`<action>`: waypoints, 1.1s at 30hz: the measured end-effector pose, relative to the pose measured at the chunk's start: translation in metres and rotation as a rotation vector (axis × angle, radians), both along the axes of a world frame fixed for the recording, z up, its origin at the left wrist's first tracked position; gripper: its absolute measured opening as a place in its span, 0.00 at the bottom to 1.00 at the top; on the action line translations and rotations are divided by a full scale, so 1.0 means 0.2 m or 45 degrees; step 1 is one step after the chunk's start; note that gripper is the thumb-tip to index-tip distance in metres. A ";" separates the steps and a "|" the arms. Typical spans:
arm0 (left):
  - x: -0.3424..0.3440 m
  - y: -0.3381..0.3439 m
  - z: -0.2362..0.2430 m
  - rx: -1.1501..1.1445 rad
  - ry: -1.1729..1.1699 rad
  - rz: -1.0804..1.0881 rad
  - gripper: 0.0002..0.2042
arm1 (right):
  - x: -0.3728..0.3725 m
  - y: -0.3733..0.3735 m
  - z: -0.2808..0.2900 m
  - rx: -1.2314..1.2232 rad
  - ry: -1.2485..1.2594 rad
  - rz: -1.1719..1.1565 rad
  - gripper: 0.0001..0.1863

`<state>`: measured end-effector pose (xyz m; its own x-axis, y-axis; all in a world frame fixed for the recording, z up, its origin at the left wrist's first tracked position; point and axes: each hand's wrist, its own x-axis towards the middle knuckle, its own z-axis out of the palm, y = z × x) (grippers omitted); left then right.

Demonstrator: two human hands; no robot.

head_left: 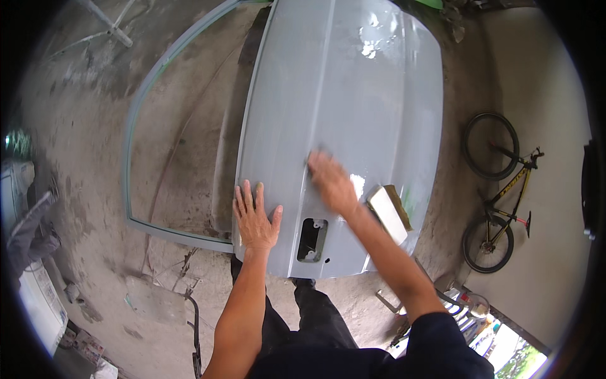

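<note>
Across the middle of the scene lies a grey car door panel (360,114), its window frame (128,164) reaching out to the left and its handle opening (309,237) at the near end. The step in hand looks like rubbing the outer face by the right hand (331,183); shiny, wet-looking patches (379,35) show at the far end. The next move seems to call for light, even pressure along the crease, with the left hand (255,221) steadying the panel.

The right forearm (391,256) slants in from the near right, the hand stretched far and left toward the crease. Its fingers are bunched and blurred; whether they pinch something thin against the surface, I cannot tell. The left forearm (243,297) comes up from the near side, its palm down near the panel's left edge, fingers spread wide and holding nothing. A white block (386,215) rests on the panel to the right of the right forearm, beside an olive-brown sheet (400,207).
</note>
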<state>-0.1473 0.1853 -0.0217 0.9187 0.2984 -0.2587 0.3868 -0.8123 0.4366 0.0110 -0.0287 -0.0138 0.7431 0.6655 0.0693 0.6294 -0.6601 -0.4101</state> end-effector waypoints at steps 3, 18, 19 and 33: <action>-0.03 0.00 -0.05 -0.003 -0.015 -0.013 0.40 | 0.81 0.11 -0.17 0.009 -0.391 0.032 0.26; 0.00 0.00 -0.01 -0.012 -0.080 0.013 0.38 | -0.10 0.07 0.01 -0.135 0.025 -0.117 0.31; 0.00 0.00 -0.02 -0.022 0.040 0.017 0.38 | 0.09 0.09 -0.01 -0.139 -0.045 -0.095 0.32; -0.01 -0.01 -0.02 -0.004 -0.096 0.021 0.37 | -0.23 -0.08 0.08 -0.148 0.124 -0.089 0.31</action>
